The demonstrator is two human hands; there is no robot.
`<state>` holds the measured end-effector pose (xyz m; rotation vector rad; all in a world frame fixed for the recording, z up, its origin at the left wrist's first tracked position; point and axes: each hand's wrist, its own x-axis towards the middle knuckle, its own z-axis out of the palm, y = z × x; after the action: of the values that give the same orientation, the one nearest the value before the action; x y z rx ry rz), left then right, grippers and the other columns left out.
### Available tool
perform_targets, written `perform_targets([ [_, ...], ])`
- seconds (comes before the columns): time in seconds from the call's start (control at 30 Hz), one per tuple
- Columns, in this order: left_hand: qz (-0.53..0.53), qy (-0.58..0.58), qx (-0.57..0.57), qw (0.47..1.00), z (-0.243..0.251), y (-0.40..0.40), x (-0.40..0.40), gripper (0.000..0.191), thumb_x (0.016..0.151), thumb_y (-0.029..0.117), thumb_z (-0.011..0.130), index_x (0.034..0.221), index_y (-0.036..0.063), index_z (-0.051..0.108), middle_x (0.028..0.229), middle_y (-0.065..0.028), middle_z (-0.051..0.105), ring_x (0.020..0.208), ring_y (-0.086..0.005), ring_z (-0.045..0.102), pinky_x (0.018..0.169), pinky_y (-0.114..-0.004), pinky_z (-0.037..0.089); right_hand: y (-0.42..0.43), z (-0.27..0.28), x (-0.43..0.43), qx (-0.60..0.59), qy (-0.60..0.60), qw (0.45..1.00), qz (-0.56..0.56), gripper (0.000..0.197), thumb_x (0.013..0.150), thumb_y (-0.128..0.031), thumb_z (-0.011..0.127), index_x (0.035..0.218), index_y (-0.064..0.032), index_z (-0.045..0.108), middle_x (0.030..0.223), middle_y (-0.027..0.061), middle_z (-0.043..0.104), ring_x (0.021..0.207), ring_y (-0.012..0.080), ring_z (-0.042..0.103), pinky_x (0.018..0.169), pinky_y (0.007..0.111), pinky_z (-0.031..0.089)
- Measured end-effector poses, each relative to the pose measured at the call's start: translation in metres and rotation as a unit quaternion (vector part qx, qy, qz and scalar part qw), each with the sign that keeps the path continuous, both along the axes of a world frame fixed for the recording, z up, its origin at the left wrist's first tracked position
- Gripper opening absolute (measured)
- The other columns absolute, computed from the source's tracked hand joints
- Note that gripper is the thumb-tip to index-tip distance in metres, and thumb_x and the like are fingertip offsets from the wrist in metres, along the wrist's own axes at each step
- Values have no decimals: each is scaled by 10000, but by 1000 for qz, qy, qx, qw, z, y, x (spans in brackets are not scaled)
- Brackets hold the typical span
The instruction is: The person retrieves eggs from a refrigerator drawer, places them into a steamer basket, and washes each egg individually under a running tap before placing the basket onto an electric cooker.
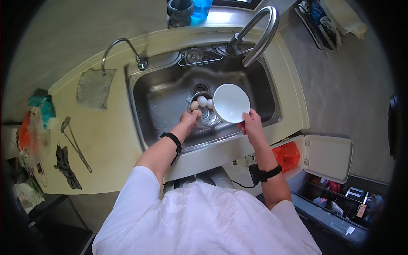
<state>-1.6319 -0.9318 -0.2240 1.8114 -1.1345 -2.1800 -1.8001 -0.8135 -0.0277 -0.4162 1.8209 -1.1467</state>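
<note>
In the sink, my left hand (190,120) grips the near-left rim of a round metal pot (213,125). Its thumb reaches over the rim and lies against a brown egg (199,114). A perforated metal steamer plate (208,117) shows inside the pot. Several eggs, white (201,101) and brown (194,105), sit towards the pot's left and far side. My right hand (251,122) holds a white bowl (231,102) by its near-right rim. The bowl's inside faces up at me with nothing in it, and it covers the right part of the pot.
The stainless steel sink (159,111) has a drain (200,88), a tall faucet (263,35) and a thin tap (119,41). A ladle (76,148), dark cloth (66,167) and grey cloth (95,89) lie left. An open bin (287,156) stands below right, near an open drawer (338,204).
</note>
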Motion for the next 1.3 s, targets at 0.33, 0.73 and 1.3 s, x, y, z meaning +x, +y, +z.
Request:
perform_targets([
  [0.33, 48, 19, 62, 997, -58, 4, -46, 452, 833, 282, 627, 1198, 89, 441, 1104, -130, 562, 875, -296, 606, 625, -440, 555, -47, -30, -46, 15, 1, 999, 34, 166, 899, -140, 407, 974, -25, 501, 590, 55, 539, 402, 68, 418, 352, 205, 310],
  [0.73, 208, 168, 179, 947, 44, -21, -49, 758, 790, 607, 540, 1329, 113, 342, 1245, -133, 468, 1105, -315, 495, 885, -508, 418, -78, -52, -76, 34, 17, 990, 139, 199, 861, -111, 411, 984, 17, 501, 647, 60, 551, 483, 101, 504, 426, 253, 390],
  [1.3, 244, 242, -43, 938, 132, 3, -40, 816, 704, 680, 528, 1281, 118, 394, 1129, -48, 536, 1034, -181, 538, 845, -328, 485, -154, -34, -168, -95, 699, 672, 226, 507, 826, -224, 568, 1289, -81, 421, 1366, 141, 356, 1212, 340, 362, 1004, 419, 321],
])
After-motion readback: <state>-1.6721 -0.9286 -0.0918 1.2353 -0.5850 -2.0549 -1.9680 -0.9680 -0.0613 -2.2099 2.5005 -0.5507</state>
